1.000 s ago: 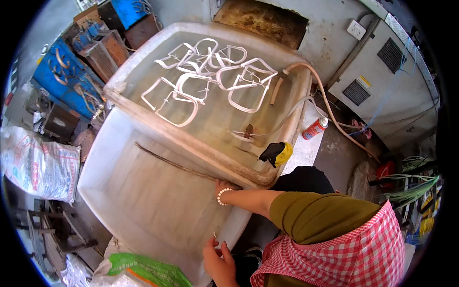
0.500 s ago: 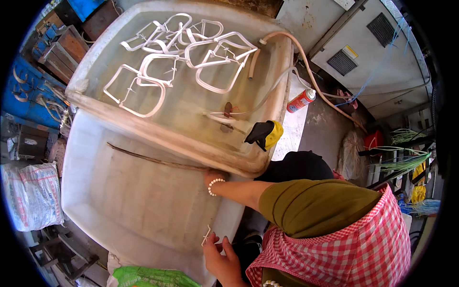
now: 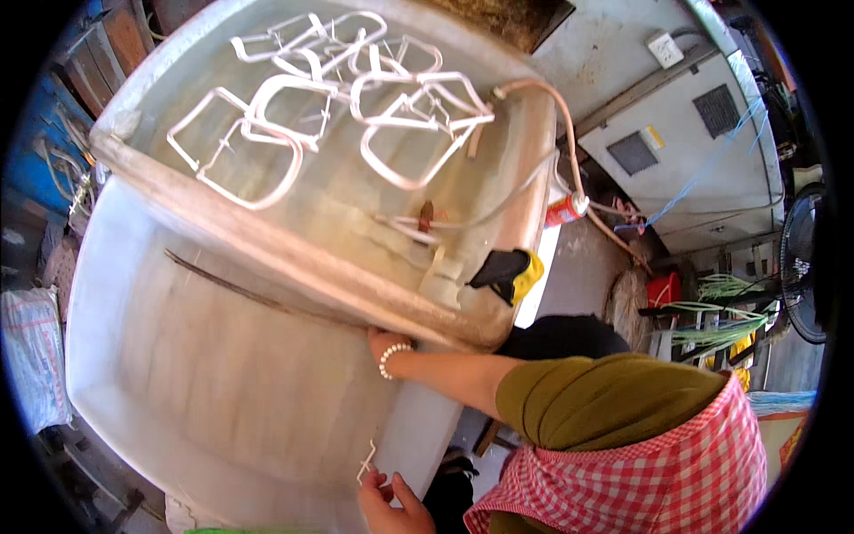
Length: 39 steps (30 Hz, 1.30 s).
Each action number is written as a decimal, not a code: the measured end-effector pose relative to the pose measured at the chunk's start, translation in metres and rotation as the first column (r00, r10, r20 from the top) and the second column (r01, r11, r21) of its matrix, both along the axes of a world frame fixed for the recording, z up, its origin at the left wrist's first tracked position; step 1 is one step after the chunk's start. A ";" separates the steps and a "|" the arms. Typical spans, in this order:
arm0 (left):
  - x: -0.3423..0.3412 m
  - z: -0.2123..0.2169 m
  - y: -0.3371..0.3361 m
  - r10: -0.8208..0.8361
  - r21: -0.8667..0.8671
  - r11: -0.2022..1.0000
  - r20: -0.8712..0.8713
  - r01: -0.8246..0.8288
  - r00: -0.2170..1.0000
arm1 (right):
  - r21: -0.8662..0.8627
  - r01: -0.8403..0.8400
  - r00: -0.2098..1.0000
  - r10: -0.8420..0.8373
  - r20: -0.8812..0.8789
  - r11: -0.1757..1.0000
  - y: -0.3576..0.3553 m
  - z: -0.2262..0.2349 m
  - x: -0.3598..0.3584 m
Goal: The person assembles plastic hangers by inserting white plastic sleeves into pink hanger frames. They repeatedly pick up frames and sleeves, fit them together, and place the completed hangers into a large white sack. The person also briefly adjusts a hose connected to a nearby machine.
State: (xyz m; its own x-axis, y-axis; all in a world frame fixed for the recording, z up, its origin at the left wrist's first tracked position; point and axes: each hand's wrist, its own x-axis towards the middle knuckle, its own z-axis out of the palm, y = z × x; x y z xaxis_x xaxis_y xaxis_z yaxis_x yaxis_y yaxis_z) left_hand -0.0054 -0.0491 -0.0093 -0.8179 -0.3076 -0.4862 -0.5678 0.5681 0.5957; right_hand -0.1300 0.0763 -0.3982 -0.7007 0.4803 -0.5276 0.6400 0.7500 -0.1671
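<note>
My right hand [image 3: 386,341], with a beaded bracelet at its wrist, grips one end of a long thin dark stick [image 3: 236,289]. The stick reaches leftward over the white tub [image 3: 98,311], just below the rim of the upper tub. Its fingers are partly hidden. Near the bottom edge, my left hand [image 3: 391,505] has its fingers curled, and a small thin white forked piece [image 3: 366,461] stands out from the fingertips. In the upper tub [image 3: 294,254], several pale looped frames [image 3: 289,169] lie in cloudy water.
A hose [image 3: 569,133] curves over the upper tub's right side, beside a red spray can [image 3: 566,211]. A black and yellow cloth [image 3: 511,274] hangs on the near right corner. Woven sacks [image 3: 34,356] stand at left. A fan [image 3: 803,262] and red bucket [image 3: 663,290] are at right.
The whole view has shifted, and more of the right side, with the fan, now shows. Both hands keep nearly the same posture, the stick and the white piece still with them.
</note>
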 end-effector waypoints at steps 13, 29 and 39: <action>0.042 -0.035 0.071 0.163 0.211 0.964 0.017 -0.163 0.986 | -0.498 -0.441 0.856 0.516 0.016 0.747 -0.035 0.187 0.001; -0.035 0.193 0.134 0.676 0.871 -0.094 0.411 -0.483 0.611 | -0.691 -0.620 0.560 0.826 -0.058 0.372 0.238 0.627 0.011; -0.136 0.341 0.200 0.286 0.942 0.239 0.164 -0.237 0.944 | -0.346 -0.638 0.763 0.623 -0.171 0.688 0.360 0.684 0.017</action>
